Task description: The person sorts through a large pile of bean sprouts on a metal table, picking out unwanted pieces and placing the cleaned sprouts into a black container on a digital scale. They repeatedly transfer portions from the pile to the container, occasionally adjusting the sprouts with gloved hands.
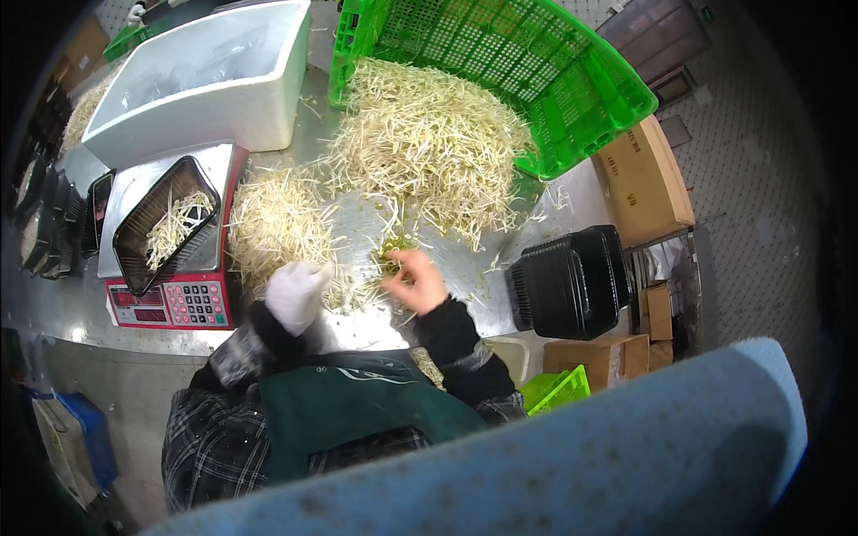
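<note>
My left hand (295, 295), in a white glove, is at the near edge of a smaller heap of bean sprouts (278, 221). Its fingers are curled and blurred, so any sprouts in them are hard to make out. My bare right hand (421, 281) bends its thumb and fingers over a small patch of green hulls (395, 248) on the metal table (355, 218). Whether it pinches anything is unclear. Loose sprouts (352, 295) lie between the hands. Beyond them, a large mound of bean sprouts (429, 147) spills from a tipped green plastic crate (570, 107).
To the left, a black plastic tray (131, 234) with some sprouts rests on a red digital scale (231, 281). Behind stands a white foam box (201, 127). Nested black trays (566, 288) lie on the right, near a cardboard box (643, 181). More filled trays (43, 228) line the far left.
</note>
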`<state>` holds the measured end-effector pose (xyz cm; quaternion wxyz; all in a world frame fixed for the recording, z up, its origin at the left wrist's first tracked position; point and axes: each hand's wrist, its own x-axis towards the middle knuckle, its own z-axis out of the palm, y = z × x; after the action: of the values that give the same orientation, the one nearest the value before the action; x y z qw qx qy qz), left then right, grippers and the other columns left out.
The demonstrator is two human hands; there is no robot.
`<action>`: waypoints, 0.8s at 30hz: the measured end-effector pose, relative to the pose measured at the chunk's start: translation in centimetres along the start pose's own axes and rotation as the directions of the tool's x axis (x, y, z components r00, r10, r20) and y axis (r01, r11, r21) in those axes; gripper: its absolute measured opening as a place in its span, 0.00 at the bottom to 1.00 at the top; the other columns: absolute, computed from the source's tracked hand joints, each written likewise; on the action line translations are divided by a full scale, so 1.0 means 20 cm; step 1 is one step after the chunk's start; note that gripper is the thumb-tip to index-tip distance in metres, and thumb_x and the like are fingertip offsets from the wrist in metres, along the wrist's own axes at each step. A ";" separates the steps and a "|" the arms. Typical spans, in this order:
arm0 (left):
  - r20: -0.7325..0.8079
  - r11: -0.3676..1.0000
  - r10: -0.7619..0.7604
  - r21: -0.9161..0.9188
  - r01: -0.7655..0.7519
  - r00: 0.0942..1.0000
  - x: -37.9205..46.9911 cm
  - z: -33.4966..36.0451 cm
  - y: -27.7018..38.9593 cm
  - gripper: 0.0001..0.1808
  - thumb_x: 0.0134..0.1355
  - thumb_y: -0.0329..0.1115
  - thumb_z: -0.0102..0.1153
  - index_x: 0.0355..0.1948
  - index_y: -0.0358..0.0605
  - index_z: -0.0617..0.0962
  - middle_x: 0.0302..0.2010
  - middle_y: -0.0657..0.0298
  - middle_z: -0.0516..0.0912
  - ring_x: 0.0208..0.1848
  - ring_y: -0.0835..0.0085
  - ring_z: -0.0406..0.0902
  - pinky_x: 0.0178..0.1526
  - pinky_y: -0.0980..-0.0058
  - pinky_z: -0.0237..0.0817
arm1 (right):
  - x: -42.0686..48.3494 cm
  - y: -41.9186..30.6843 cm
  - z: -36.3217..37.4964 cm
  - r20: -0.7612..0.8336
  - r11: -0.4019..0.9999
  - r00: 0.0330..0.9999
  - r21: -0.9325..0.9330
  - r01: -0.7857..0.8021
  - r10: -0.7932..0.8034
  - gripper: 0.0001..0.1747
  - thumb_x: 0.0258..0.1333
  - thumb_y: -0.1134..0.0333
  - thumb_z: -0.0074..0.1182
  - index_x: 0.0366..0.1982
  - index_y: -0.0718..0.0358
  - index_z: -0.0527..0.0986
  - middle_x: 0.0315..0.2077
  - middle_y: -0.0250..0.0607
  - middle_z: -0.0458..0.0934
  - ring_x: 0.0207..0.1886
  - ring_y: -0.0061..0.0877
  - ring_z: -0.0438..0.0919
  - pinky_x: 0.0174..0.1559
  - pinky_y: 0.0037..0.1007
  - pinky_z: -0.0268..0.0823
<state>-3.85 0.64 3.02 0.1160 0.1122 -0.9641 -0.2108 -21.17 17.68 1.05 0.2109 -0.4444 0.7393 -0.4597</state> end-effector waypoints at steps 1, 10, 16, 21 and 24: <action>-0.090 0.999 -0.036 0.012 0.037 0.995 -0.09 -0.05 -0.01 0.19 0.47 0.28 0.56 0.44 0.45 0.76 0.35 0.59 0.79 0.36 0.61 0.74 0.39 0.66 0.65 | 0.08 0.00 -0.05 -0.049 0.986 0.995 -0.137 -0.098 0.092 0.25 0.40 0.63 0.61 0.44 0.64 0.71 0.40 0.45 0.71 0.37 0.33 0.72 0.41 0.31 0.65; -0.486 0.988 -0.156 -0.077 0.135 0.860 -0.31 0.06 -0.07 0.40 0.42 0.23 0.58 0.60 0.37 0.59 0.57 0.44 0.60 0.56 0.47 0.59 0.57 0.57 0.52 | 0.04 0.14 0.22 0.110 0.803 0.990 -0.580 0.137 -0.090 0.38 0.33 0.42 0.61 0.48 0.54 0.71 0.53 0.48 0.64 0.57 0.43 0.60 0.57 0.44 0.51; -0.516 0.991 -0.132 -0.051 0.123 0.846 -0.30 0.07 -0.11 0.42 0.45 0.27 0.58 0.61 0.34 0.54 0.60 0.40 0.54 0.60 0.43 0.54 0.59 0.52 0.47 | -0.60 0.31 -0.04 -0.184 0.812 0.978 -0.583 -0.029 -0.098 0.14 0.37 0.68 0.57 0.32 0.64 0.75 0.40 0.48 0.72 0.43 0.43 0.70 0.45 0.38 0.64; -0.503 0.903 -0.406 -0.350 0.250 0.763 -0.22 0.09 -0.15 0.43 0.49 0.25 0.54 0.63 0.33 0.46 0.62 0.38 0.50 0.63 0.43 0.49 0.64 0.58 0.42 | -1.05 0.16 -0.31 -0.290 0.281 0.870 -0.864 -0.417 0.400 0.30 0.34 0.53 0.64 0.41 0.60 0.73 0.44 0.50 0.69 0.45 0.44 0.68 0.50 0.41 0.60; -0.547 0.904 -0.407 -0.354 0.238 0.732 -0.20 0.20 -0.19 0.42 0.51 0.23 0.52 0.63 0.32 0.45 0.62 0.37 0.50 0.64 0.47 0.49 0.64 0.62 0.43 | -0.85 0.21 -0.17 -0.245 0.661 0.957 -0.694 -0.286 0.157 0.43 0.31 0.49 0.65 0.50 0.66 0.65 0.51 0.55 0.63 0.52 0.48 0.63 0.54 0.45 0.54</action>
<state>-0.43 -0.08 -2.75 0.3949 0.3247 -0.8036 -0.3047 -16.72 34.65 -2.59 0.0121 -0.3584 0.9234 -0.1370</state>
